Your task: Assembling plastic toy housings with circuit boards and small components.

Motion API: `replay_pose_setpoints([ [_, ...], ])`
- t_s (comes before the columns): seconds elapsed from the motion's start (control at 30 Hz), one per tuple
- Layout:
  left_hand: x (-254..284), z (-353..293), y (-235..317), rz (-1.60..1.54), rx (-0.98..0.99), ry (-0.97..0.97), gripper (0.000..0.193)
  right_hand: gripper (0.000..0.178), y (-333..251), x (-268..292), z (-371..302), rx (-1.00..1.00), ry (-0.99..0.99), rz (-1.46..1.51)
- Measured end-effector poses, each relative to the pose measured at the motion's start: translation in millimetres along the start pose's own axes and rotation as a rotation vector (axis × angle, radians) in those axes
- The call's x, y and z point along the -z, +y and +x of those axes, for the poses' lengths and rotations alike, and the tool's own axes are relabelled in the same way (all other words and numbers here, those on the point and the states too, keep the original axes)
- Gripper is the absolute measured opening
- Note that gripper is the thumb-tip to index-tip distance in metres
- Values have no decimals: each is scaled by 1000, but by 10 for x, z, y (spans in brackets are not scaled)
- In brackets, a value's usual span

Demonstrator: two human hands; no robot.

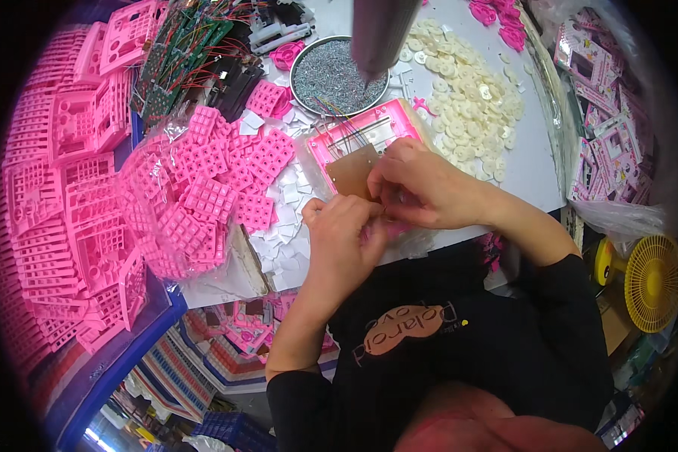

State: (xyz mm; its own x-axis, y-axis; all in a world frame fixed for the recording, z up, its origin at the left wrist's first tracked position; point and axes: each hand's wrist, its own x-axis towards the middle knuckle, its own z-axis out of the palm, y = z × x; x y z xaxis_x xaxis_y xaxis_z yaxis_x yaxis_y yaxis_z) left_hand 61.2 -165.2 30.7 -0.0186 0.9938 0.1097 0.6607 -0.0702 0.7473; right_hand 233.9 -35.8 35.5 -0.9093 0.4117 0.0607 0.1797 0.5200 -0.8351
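In front of me lies a pink plastic casing (390,120) with a brown circuit board (352,172) in it and thin wires (345,129) rising from its upper part. My right hand (423,184) is over the casing's right lower side, fingers bent into a pinch. My left hand (341,239) is at the casing's near edge, also closed, with its fingertips close to the right hand's. Something pink shows between the two hands, but the fingers hide most of it. A dark electric screwdriver (382,34) hangs above the work, tip down.
Behind the casing stands a round metal bowl of screws (328,79). White plastic discs (467,98) lie to its right. At left are pink keypads (211,196), white paper bits (282,241), green circuit boards (177,71) and stacked pink casings (75,188). A yellow fan (652,282) stands right.
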Motion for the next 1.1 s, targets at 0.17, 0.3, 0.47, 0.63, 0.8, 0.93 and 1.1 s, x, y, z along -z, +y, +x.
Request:
replay_pose_setpoints([
  [0.17,113,-1,-43,-34,27,22,11,25,29,45,-18,19,1,119],
  [0.3,94,10,-19,-49,13,-24,11,26,29,25,-2,46,-1,25],
  [0.47,53,3,-40,-52,1,-8,11,27,62,-3,-11,79,22,9],
  [0.63,38,-16,-38,-76,54,-5,9,22,0,-88,-48,152,209,-212],
  [0.8,-21,-69,-9,-232,173,14,7,16,-193,-317,-258,41,336,-124],
  [0.93,-16,-75,18,-241,194,10,6,17,-258,-330,-298,17,348,-62],
  [1.1,-61,-109,39,-219,144,53,6,15,-274,-331,-317,52,374,-105],
])
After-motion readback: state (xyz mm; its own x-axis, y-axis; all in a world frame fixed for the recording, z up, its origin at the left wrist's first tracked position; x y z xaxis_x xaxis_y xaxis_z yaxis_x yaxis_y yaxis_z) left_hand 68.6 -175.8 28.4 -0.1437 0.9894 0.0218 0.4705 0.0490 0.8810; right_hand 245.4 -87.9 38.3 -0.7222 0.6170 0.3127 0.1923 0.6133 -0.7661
